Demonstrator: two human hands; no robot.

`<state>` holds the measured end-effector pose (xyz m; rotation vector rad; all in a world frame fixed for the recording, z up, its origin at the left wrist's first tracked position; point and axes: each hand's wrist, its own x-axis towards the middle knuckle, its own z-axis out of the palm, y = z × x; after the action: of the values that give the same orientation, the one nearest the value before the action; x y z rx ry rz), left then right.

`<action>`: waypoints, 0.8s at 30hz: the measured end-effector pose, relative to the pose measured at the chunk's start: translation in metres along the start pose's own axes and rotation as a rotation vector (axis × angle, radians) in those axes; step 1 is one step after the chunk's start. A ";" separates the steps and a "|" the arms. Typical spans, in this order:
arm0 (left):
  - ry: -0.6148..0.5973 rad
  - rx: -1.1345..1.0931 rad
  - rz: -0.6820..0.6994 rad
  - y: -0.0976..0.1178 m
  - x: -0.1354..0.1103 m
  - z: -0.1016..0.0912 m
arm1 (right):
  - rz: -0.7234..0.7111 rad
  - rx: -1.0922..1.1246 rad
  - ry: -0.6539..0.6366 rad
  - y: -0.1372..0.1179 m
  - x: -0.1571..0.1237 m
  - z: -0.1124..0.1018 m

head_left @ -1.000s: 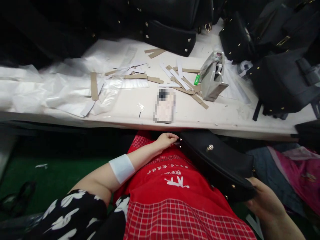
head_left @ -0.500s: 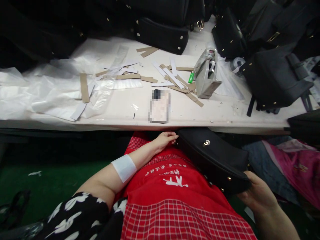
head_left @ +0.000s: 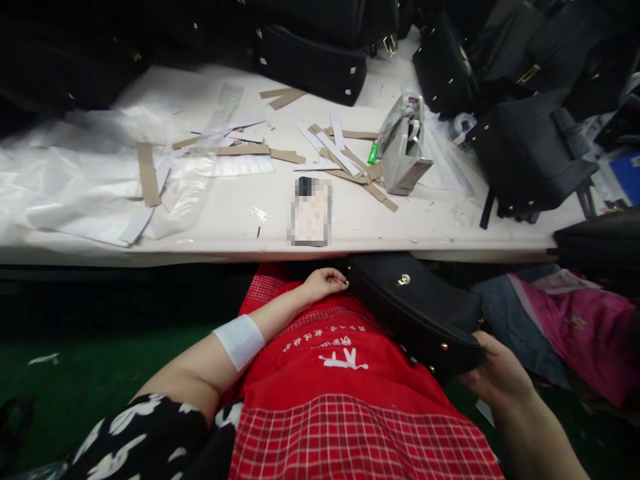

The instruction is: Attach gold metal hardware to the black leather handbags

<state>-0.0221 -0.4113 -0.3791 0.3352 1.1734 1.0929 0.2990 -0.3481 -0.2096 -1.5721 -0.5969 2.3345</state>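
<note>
A black handbag (head_left: pixel 420 300) with a gold-coloured clasp and small gold studs lies slanted across my lap, against the table's front edge. My right hand (head_left: pixel 500 370) grips its lower right end, thumb on top and the other fingers underneath, partly hidden. At the bag's upper left end, my left hand (head_left: pixel 324 285) is closed with its fingertips together beside a small gold stud. Whether it pinches something small there, I cannot make out. Beneath the bag is my red apron (head_left: pixel 310 373).
On the white table (head_left: pixel 225 220) lie a phone (head_left: pixel 311 217), cardboard strips (head_left: pixel 245 151), plastic sheets (head_left: pixel 60 193), a grey open holder (head_left: pixel 406 150) and a green object (head_left: pixel 373 153). More black bags (head_left: pixel 530 157) stand behind and right. Someone in pink (head_left: pixel 585 327) sits at right.
The view has turned slightly right, so everything sits further left. My left fingertips have dropped a little along the bag's end and curled in. My right hand keeps its grip.
</note>
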 end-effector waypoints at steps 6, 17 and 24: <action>0.008 0.050 -0.009 -0.005 0.007 0.002 | -0.007 0.007 -0.011 0.002 0.004 -0.002; -0.001 0.066 0.040 -0.003 0.004 -0.004 | -0.045 -0.027 0.052 0.001 0.004 0.010; 0.080 0.205 0.111 -0.008 0.009 -0.007 | -0.054 -0.095 0.008 0.001 0.005 0.000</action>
<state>-0.0243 -0.4105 -0.3930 0.5246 1.3553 1.0917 0.2972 -0.3470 -0.2141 -1.5843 -0.7489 2.2898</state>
